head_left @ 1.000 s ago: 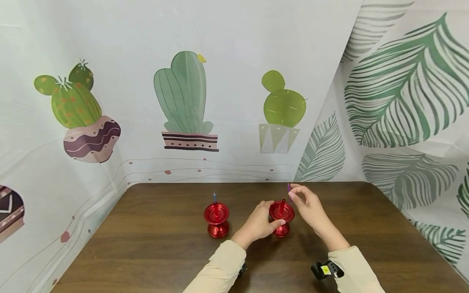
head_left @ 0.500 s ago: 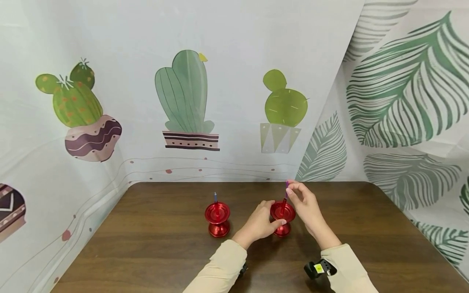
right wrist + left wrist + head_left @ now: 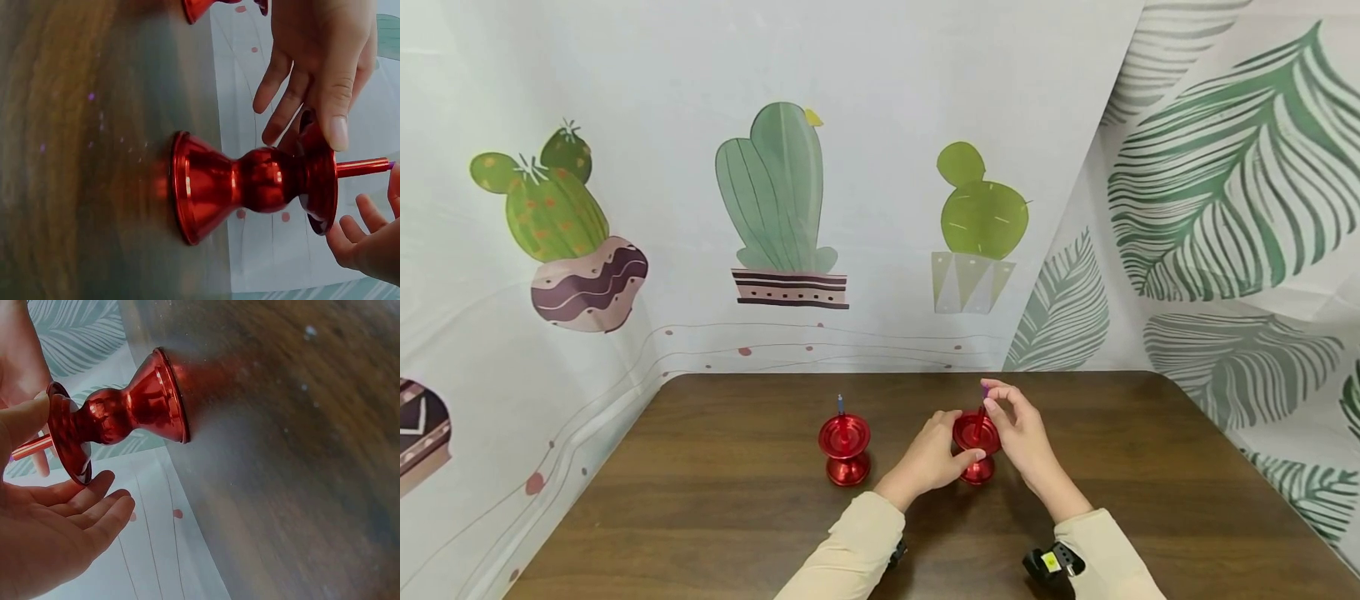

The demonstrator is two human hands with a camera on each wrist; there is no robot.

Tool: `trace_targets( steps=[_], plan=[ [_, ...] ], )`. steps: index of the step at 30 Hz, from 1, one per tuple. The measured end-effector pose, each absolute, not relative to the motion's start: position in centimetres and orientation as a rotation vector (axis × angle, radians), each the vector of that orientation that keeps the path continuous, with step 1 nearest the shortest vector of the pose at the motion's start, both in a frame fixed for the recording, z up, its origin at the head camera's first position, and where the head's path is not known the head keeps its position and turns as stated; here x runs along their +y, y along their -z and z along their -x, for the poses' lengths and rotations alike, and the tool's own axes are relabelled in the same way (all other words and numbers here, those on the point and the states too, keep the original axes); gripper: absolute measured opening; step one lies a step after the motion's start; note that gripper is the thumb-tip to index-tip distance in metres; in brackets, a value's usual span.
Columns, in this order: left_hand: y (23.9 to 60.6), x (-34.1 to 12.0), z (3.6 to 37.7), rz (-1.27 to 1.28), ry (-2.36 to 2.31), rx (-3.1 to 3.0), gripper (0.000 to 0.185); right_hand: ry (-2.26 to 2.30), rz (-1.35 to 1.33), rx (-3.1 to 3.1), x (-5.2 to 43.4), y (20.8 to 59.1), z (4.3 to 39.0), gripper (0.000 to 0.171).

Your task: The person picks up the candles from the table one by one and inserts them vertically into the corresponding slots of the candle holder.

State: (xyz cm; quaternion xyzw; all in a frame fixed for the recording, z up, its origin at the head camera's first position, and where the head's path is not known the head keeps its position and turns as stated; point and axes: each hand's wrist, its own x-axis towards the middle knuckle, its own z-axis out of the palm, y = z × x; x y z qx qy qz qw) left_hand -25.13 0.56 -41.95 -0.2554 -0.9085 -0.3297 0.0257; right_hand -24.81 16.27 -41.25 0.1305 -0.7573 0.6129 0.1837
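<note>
A shiny red metal candle holder (image 3: 977, 472) stands upright on the table; its dish rim is gripped between the thumb and fingers of my left hand (image 3: 931, 454). Rising from the dish is a thin red tube (image 3: 362, 167). My right hand (image 3: 1021, 433) pinches a thin purple candle (image 3: 985, 391) at the top of this tube. In the right wrist view a bit of purple shows at the tube's mouth, and the rest of the candle is hidden by fingers or out of frame. Several right fingers are near the dish's far side.
A matching red candle holder (image 3: 847, 468) stands to the left, with a blue candle (image 3: 841, 405) upright in its tube. Both are on a dark brown wooden table (image 3: 715, 483). Behind its back edge hangs a white cloth (image 3: 880, 167) printed with cacti and leaves.
My right hand has moved slightly left and then down, bringing the purple candle from beside the tube to its top. My left hand keeps its grip on the holder.
</note>
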Motion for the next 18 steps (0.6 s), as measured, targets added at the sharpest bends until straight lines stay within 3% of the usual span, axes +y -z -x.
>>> trace_targets(
  steps=[4, 11, 18],
  plan=[
    [41.9, 0.6, 25.1, 0.785, 1.020, -2.806, 0.063, -1.611, -0.469, -2.112, 16.5, 41.3, 24.8, 0.008],
    [41.6, 0.6, 24.9, 0.775, 1.024, -2.824, 0.063, -1.452, -0.530, -2.182, 16.7, 40.3, 25.0, 0.020],
    [41.7, 0.6, 24.9, 0.773, 1.018, -2.815, 0.063, -1.430, -0.465, -2.191, 16.7, 39.7, 25.4, 0.007]
  ],
)
